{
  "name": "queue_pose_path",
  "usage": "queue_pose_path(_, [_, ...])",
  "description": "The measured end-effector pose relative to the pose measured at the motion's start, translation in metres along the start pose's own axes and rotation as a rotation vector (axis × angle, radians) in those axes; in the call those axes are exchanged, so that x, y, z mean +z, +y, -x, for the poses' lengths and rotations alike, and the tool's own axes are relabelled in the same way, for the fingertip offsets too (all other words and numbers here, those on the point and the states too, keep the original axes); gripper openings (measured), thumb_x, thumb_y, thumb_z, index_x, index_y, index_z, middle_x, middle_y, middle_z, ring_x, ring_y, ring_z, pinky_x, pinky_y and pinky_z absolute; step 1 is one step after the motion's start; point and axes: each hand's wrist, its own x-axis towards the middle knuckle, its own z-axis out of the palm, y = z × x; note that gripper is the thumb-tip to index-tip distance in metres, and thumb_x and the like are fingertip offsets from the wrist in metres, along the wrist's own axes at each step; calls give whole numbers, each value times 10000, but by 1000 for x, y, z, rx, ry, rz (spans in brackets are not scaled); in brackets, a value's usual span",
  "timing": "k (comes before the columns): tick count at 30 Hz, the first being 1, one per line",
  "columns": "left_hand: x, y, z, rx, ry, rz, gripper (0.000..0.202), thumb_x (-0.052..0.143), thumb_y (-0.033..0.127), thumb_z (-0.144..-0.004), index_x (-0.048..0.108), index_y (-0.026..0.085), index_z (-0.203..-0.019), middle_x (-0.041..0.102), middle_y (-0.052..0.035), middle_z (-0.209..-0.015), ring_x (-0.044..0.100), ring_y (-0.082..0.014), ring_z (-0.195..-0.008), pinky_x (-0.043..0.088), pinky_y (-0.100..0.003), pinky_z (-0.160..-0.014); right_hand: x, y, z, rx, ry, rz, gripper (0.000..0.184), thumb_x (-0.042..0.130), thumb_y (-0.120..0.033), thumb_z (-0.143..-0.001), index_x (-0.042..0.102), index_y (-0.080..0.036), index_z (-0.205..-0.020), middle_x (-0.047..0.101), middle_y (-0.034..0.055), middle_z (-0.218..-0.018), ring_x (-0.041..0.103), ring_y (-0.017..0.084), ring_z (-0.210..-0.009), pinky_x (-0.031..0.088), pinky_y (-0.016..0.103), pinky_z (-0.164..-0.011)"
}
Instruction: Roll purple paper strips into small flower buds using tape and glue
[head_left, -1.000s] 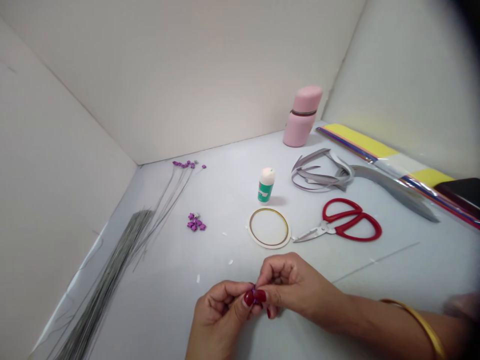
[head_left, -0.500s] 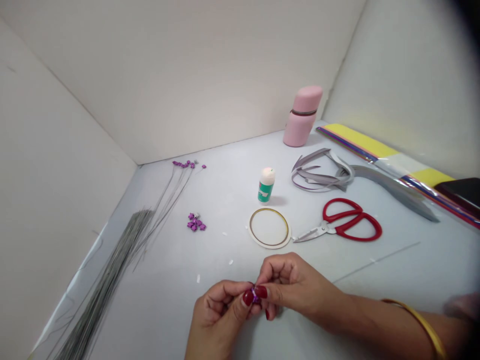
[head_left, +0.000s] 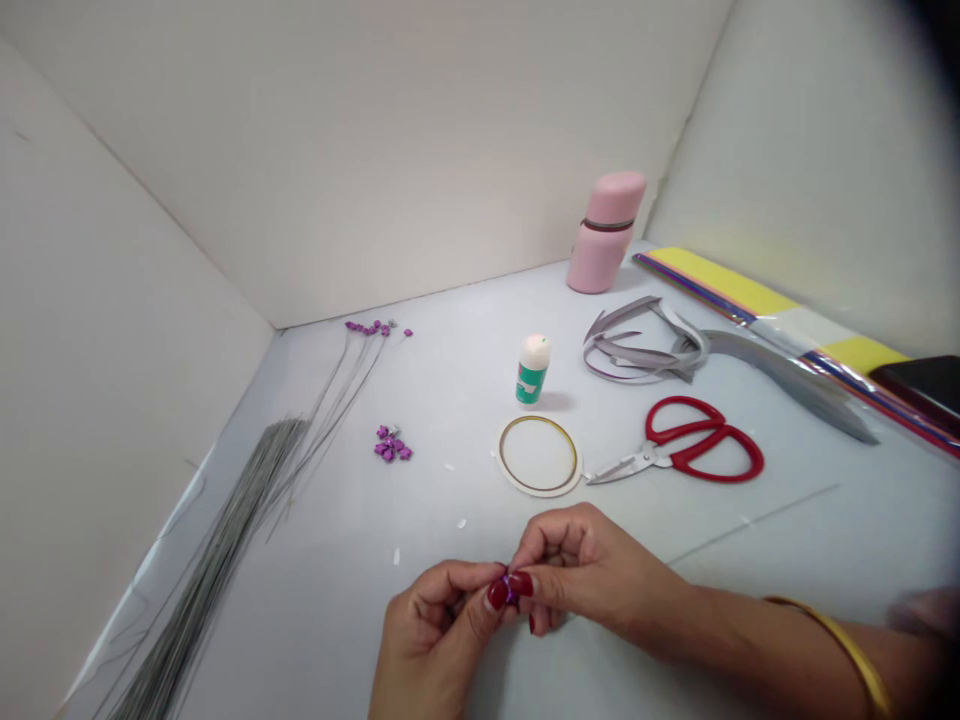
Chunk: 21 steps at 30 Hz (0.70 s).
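Note:
Between the fingertips of both hands sits a small purple paper star [head_left: 511, 590], mostly covered by the thumbs. My left hand [head_left: 442, 620] pinches it from the left, and my right hand [head_left: 581, 575] pinches it from the right, thumbs nearly touching. A thin grey wire [head_left: 757, 522] lies on the table behind my right wrist. Ahead of the hands is a roll of double-sided tape [head_left: 498, 465], lying flat. Red-handled scissors [head_left: 679, 455] rest beside it, blades pointing left. To the left lies a small pile of purple paper stars [head_left: 390, 446].
A glue bottle [head_left: 532, 372] and a pink flask [head_left: 606, 232] stand farther back. Grey paper strips [head_left: 645, 340] and packs of coloured paper [head_left: 750, 295] lie at right. At left is a bundle of grey wires [head_left: 217, 560], with several purple-tipped stems [head_left: 371, 328] behind.
Barely anything differs. Both hands keep their pinch on the purple star, with only a slight shift of the fingers.

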Motion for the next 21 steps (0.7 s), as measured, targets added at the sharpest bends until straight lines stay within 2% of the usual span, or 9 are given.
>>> queue_pose_path(9, [0, 1, 0, 6, -8, 6, 102, 733, 243, -600, 710, 153, -644, 712, -45, -599, 609, -135, -594, 463, -204, -608, -1, 1, 0, 2, -7, 33, 305, 713, -391, -615, 590, -122, -689, 634, 11, -590, 556, 86, -504, 423, 212, -514])
queue_pose_path(15, [1, 2, 1, 22, -13, -24, 97, 723, 242, -614, 712, 153, -650, 710, -40, -612, 613, -138, -612, 462, -196, -612, 0, 1, -1, 9, 9, 24, 321, 740, -390, -573, 583, -126, -664, 623, 0, -561, 551, 86, -492, 405, 199, -488])
queue_pose_path(21, [0, 1, 0, 18, -17, -41, 107, 722, 248, -614, 709, 148, -650, 708, -44, -598, 611, -135, -598, 461, -196, -600, 0, 0, 0, 5, -2, 29, 319, 727, -395, -589, 582, -121, -662, 640, 13, -592, 552, 80, -493, 417, 199, -493])
